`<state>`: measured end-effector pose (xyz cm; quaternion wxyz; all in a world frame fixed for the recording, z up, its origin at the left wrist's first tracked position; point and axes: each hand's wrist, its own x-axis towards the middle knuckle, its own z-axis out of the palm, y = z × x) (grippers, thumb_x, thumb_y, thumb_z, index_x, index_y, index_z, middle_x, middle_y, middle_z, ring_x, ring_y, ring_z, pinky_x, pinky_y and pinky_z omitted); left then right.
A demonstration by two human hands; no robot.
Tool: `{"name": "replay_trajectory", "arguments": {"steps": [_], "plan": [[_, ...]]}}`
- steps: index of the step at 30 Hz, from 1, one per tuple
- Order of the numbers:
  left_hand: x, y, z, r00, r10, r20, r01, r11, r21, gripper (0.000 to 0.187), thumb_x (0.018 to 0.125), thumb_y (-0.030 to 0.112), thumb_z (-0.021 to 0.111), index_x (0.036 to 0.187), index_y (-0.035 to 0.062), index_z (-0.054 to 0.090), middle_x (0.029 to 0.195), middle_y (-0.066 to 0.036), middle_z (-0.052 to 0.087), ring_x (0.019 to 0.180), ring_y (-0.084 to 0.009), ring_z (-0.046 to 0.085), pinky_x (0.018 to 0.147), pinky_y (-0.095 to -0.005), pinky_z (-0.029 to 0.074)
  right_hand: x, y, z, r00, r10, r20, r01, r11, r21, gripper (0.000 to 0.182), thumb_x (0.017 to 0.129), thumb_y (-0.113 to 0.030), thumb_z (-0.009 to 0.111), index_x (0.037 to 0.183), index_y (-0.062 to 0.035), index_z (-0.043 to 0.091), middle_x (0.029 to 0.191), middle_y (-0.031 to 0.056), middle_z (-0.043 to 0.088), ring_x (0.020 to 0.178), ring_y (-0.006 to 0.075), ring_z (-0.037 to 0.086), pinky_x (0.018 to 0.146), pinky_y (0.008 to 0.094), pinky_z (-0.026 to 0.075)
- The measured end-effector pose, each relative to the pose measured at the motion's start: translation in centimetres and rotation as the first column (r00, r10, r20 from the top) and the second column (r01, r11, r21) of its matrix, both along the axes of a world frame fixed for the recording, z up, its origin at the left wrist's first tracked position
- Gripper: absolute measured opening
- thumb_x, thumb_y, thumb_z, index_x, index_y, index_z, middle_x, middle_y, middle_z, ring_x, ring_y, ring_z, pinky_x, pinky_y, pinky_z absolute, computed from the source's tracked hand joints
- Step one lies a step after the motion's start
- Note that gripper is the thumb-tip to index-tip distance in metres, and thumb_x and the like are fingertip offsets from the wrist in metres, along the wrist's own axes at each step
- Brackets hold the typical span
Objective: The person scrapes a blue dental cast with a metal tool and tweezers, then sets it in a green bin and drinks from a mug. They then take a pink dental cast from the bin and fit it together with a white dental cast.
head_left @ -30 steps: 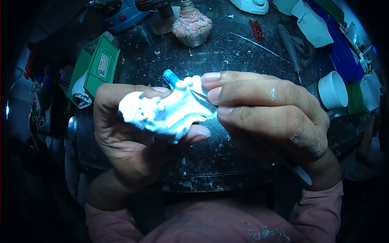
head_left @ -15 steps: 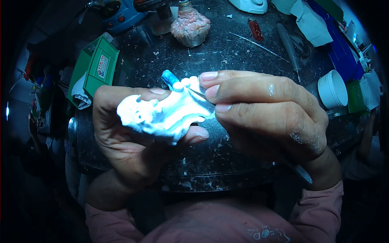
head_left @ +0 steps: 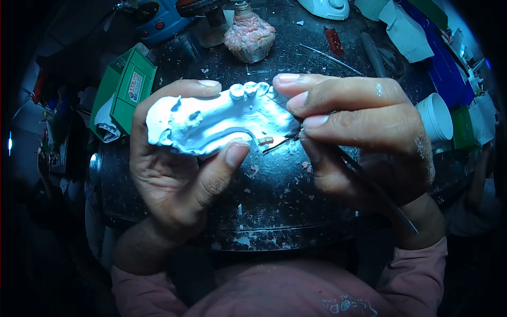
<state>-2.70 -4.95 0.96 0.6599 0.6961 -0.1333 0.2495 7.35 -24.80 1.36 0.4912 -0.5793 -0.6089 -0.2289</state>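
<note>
A white plaster dental cast (head_left: 211,119) with several teeth along its upper edge is held up over the bench. My left hand (head_left: 174,169) grips its left part, thumb on the near edge and fingers behind. Between the fingers of my right hand (head_left: 364,132) is a thin dark carving tool (head_left: 369,182), its handle slanting down toward the wrist. The tool's fine tip lies just below the cast's near edge, beside a small tooth-coloured piece (head_left: 265,141). My right upper fingertips are at the cast's right end, overlapping it in this view.
On the dark bench (head_left: 253,211) lie scattered scraps. Behind stand a burner-like pot (head_left: 249,37) crusted with pink wax and a blue machine (head_left: 166,21). A green box (head_left: 129,90) is at left. A white tub (head_left: 435,116), handpiece (head_left: 372,55) and thin metal instrument (head_left: 332,59) are at right.
The cast has turned in my left hand, showing more of its inner surface. The blue piece behind it has gone from view. My right hand's tool tip now shows below the cast.
</note>
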Motion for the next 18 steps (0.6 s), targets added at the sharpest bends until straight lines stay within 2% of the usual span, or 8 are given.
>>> {"name": "replay_trajectory", "arguments": {"steps": [3, 7, 18], "plan": [[0.0, 0.2, -0.1, 1.0, -0.001, 0.0, 0.001, 1.0, -0.002, 0.055, 0.081, 0.007, 0.072, 0.131, -0.0004, 0.049, 0.128, -0.011, 0.053, 0.113, -0.0178, 0.057, 0.1, -0.0335, 0.044, -0.7, 0.2, -0.2, 0.995, -0.037, -0.097, 0.037, 0.999, -0.004, 0.036, 0.078, 0.011, 0.07, 0.106, -0.0026, 0.052, 0.104, 0.0187, 0.063, 0.103, 0.035, 0.068, 0.086, 0.043, 0.06], [0.2, 0.7, -0.3, 0.997, -0.061, 0.04, 0.06, 0.998, 0.024, 0.055, 0.082, 0.007, 0.072, 0.132, 0.0002, 0.049, 0.132, -0.011, 0.052, 0.115, -0.0187, 0.056, 0.101, -0.0344, 0.044, 0.1, 0.3, -0.2, 1.0, 0.019, 0.019, -0.02, 0.999, 0.033, 0.034, 0.079, 0.011, 0.07, 0.106, -0.0016, 0.053, 0.105, 0.0191, 0.063, 0.1, 0.0346, 0.069, 0.085, 0.0441, 0.06], [0.3, 0.9, -0.3, 0.996, -0.071, 0.056, 0.067, 0.995, 0.08, 0.055, 0.081, 0.006, 0.071, 0.131, 0.0007, 0.049, 0.135, -0.012, 0.05, 0.118, -0.0206, 0.055, 0.104, -0.036, 0.043, 0.4, 0.3, -0.4, 0.998, 0.06, 0.012, -0.06, 0.998, 0.035, 0.036, 0.079, 0.011, 0.071, 0.108, -0.0006, 0.053, 0.103, 0.0188, 0.063, 0.097, 0.0326, 0.07, 0.085, 0.0433, 0.06]]}}
